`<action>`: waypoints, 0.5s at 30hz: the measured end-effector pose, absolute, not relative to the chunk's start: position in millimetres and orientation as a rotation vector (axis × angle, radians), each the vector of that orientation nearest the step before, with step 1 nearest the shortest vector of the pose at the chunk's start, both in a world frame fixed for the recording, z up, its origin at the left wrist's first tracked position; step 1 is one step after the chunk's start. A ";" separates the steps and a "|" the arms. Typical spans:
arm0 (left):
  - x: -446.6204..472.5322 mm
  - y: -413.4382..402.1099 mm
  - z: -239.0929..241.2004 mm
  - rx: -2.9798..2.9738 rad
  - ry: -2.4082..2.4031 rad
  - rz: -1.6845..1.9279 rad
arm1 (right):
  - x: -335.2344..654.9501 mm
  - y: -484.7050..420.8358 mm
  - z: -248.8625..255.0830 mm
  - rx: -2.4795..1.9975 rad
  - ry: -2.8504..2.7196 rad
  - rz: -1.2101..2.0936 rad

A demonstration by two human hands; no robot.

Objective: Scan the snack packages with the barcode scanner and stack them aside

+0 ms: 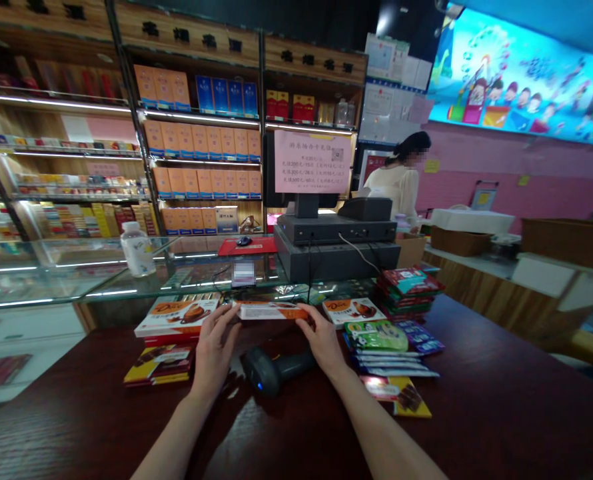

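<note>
Both my hands hold a flat orange and white snack box (269, 310) by its ends, above the dark wooden counter (501, 413). My left hand (215, 348) grips the box's left end with fingers closed on it. My right hand (321, 341) grips the right end. A black barcode scanner (271, 370) lies on the counter right under the box, between my wrists. To the left sits a stack of similar orange boxes (176, 317) on top of red and yellow packs (159, 365).
Snack packs (376, 335) and a pile of red-green boxes (409, 288) lie at the right. A cash register (336, 247) with a pink notice stands behind, on a glass case with a plastic bottle (136, 250). A person (399, 183) stands beyond; shelves of cartons fill the back wall.
</note>
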State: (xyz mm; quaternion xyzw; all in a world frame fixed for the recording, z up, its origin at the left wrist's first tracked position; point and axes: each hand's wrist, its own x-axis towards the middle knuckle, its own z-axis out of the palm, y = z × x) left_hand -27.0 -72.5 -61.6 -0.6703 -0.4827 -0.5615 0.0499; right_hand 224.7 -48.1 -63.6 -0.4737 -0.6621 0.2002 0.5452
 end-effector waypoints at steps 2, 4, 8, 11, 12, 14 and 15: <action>-27.4 -70.7 -62.8 -2.078 -1.474 -1.665 | 225.9 -45.8 -65.2 -1.117 -1.535 0.501; -28.5 -69.0 -63.9 -2.165 -1.473 -1.624 | 226.9 -42.6 -68.0 -1.115 -1.502 0.546; -31.2 -68.1 -62.8 -2.307 -1.469 -1.629 | 227.8 -36.8 -74.1 -1.126 -1.489 0.649; -32.0 -68.8 -60.7 -2.297 -1.525 -1.704 | 227.9 -35.0 -76.6 -1.145 -1.516 0.690; -32.1 -68.9 -60.5 -2.287 -1.549 -1.742 | 227.9 -34.9 -76.9 -1.157 -1.526 0.690; -32.3 -68.5 -60.6 -2.279 -1.597 -1.818 | 227.5 -35.3 -77.0 -1.183 -1.543 0.672; -32.5 -68.3 -60.8 -2.278 -1.614 -1.847 | 227.1 -35.8 -76.8 -1.192 -1.553 0.657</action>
